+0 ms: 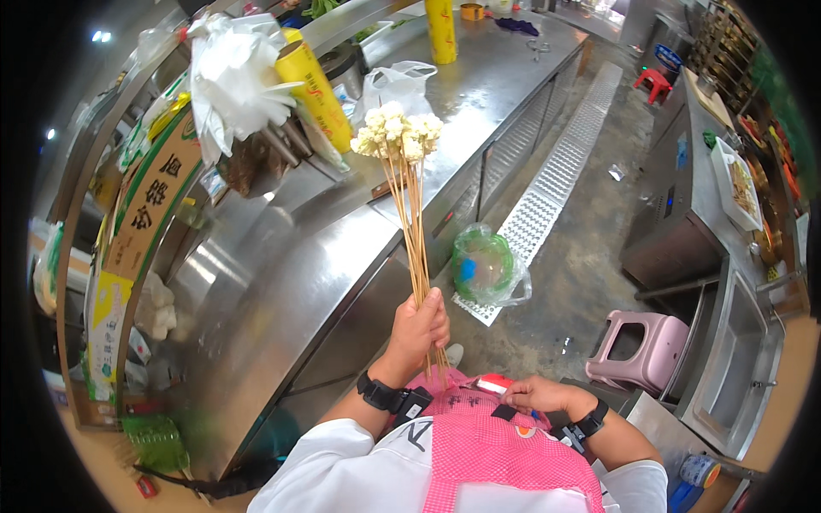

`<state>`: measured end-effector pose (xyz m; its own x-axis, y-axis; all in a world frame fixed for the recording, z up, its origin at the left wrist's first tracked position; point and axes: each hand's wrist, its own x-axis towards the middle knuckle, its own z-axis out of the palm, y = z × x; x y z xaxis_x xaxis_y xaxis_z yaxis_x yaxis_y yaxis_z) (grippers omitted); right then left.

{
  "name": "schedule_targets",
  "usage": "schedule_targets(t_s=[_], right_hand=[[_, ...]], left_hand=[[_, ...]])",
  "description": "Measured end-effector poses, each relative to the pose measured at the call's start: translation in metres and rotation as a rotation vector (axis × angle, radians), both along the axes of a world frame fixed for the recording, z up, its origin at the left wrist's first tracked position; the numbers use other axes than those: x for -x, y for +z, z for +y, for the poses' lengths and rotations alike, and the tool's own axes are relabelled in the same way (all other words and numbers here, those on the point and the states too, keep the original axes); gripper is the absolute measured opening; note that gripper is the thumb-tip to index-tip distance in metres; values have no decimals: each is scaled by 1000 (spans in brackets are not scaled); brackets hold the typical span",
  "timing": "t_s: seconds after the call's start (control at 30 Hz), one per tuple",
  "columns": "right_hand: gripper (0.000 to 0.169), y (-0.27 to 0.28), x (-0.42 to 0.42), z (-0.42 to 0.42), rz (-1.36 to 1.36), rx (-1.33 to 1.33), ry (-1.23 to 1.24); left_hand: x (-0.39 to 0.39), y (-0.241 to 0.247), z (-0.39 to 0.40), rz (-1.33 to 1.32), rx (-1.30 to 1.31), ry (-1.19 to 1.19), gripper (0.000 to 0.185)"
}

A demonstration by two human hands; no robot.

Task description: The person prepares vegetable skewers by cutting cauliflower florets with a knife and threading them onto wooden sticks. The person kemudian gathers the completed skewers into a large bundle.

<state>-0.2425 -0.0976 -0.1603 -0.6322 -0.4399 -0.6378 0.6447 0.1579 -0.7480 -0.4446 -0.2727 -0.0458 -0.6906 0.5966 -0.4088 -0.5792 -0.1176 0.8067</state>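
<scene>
My left hand (420, 327) grips a bundle of thin wooden skewers (414, 237) by their lower ends. The skewers stand out in front of me, and pale cauliflower florets (399, 131) are clustered on their far tips. At my waist, my right hand (535, 394) rests against the pink checked apron (494, 442), its fingers curled by the pocket. Beside those fingers a red and white object (494, 383) sticks out. Whether the right fingers hold anything is hidden from me.
A stainless steel counter (308, 269) runs along my left, with yellow film rolls (314, 93) and white plastic bags (240, 77) on it. On the floor ahead are a lined bin (484, 263) and a perforated drain cover (558, 160). A pink stool (638, 353) stands right.
</scene>
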Motion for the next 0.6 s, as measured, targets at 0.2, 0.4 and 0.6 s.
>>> schedule_targets(t_s=[0.2, 0.4, 0.6], right_hand=[[39, 21, 4, -17, 246, -55, -8], [35, -51, 3, -32, 666, -253, -106], [35, -43, -36, -25, 316, -164, -154]], left_hand=[[2, -3, 28, -23, -56, -117, 27], [-14, 4, 57, -28, -53, -281, 26], [-29, 15, 67, 16, -29, -358, 26]])
